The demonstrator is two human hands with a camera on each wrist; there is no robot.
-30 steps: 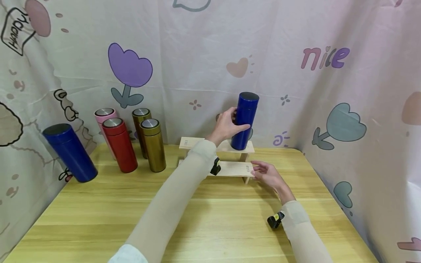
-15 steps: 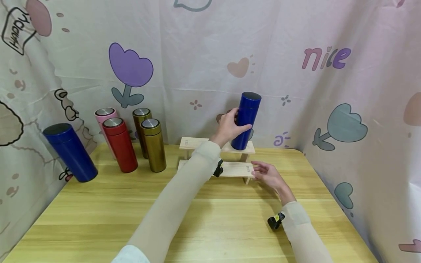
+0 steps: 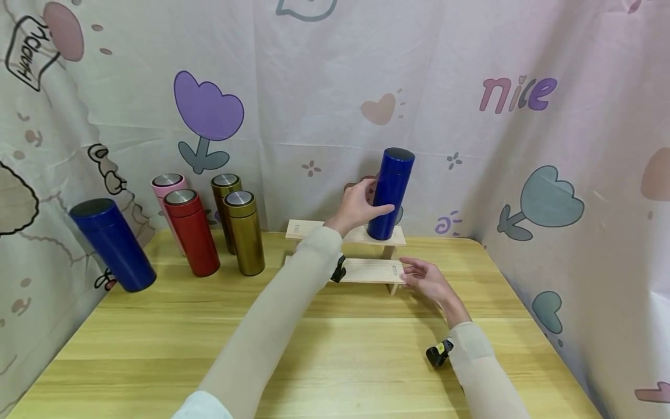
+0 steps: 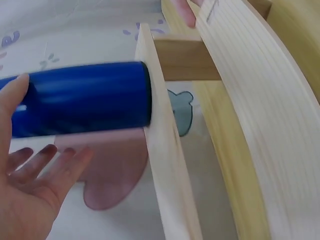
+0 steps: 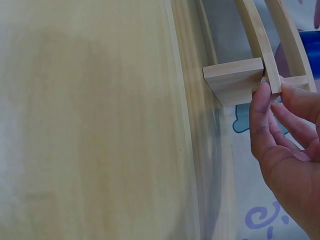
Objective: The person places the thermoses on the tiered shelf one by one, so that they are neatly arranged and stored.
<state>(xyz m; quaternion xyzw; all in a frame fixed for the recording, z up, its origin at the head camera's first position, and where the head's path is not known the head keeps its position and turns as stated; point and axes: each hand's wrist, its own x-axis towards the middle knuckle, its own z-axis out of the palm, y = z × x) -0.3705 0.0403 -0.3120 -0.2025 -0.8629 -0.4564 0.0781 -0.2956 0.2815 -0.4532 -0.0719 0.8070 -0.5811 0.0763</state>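
A blue thermos (image 3: 387, 195) stands on the upper board, at the right end of the two-tier wooden shelf (image 3: 371, 270). My left hand (image 3: 356, 206) is spread at its left side. In the left wrist view, the thumb (image 4: 19, 87) overlaps the thermos while the other fingers are extended, with a gap between them and it. At the right end of the lower board, my right hand (image 3: 426, 279) pinches the board's edge between thumb and fingers; the right wrist view shows this grip closely.
On the table (image 3: 335, 361), to the left, stand a pink thermos (image 3: 168, 183), a red thermos (image 3: 193, 238), two gold thermoses (image 3: 248, 244) and another blue thermos (image 3: 115, 247). A patterned cloth (image 3: 314, 87) hangs behind the table and along its sides.
My left hand has eased slightly left, its fingers loosening from the blue thermos, which stays on the upper board. My right hand keeps its place at the lower board's end.
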